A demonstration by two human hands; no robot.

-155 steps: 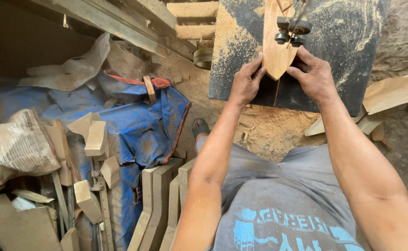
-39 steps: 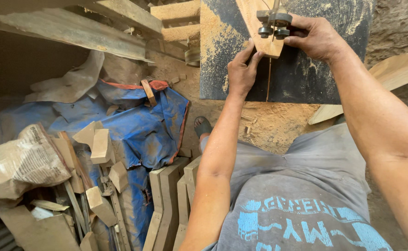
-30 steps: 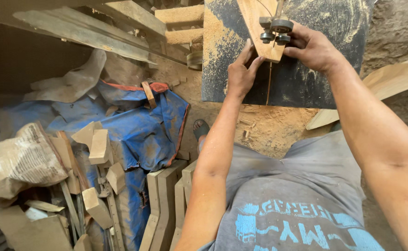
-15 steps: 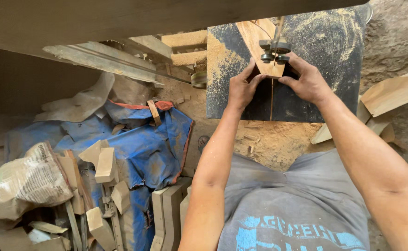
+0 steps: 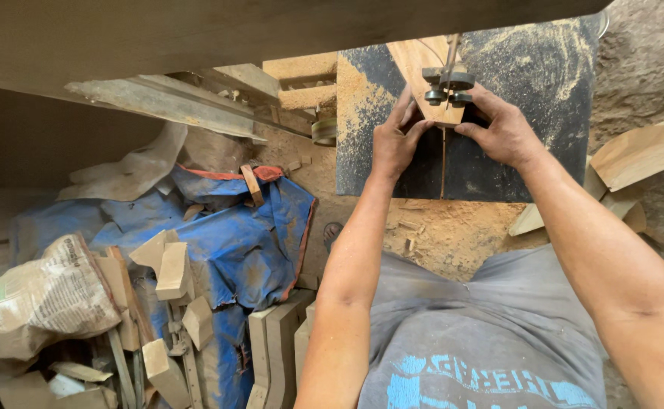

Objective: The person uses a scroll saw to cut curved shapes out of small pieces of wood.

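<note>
Two hands (image 5: pixel 396 140) (image 5: pixel 502 129) pinch wood piece (image 5: pixel 423 76).

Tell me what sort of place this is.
Most likely a small woodworking shop: both hands press a wood piece on a dusty band-saw table, sawdust covers the ground, and cut wood blocks lie on a blue tarp.

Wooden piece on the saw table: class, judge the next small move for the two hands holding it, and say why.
Probably ease the wooden piece a little further along the blade. The left hand and right hand press its near end from either side on the dusty saw table, fingertips close to the blade guide, so go slowly.
</note>
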